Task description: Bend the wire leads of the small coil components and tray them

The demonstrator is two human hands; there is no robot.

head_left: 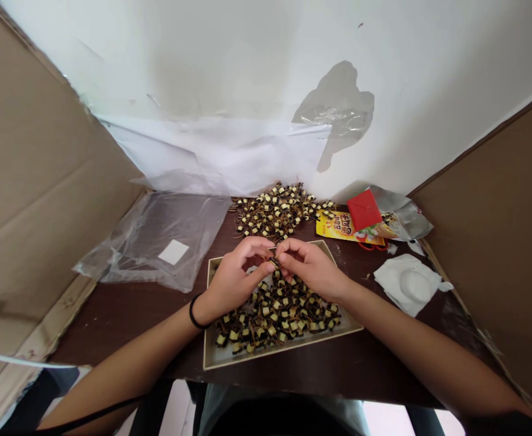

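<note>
My left hand [239, 275] and my right hand [311, 269] meet above a shallow beige tray [216, 357]. Both pinch one small black-and-yellow wound component [274, 262] between their fingertips. The tray holds several more of these components [277, 318] in a heap. A larger loose pile of the same parts [275, 215] lies on the dark table just beyond the tray, near the wall. A black band circles my left wrist.
A clear plastic bag [166, 239] with a white label lies at the left. At the right are a yellow snack packet [339, 227], a red packet [363, 209], silver foil [405, 215] and white tissue [409, 284]. Cardboard panels [34, 181] stand on both sides.
</note>
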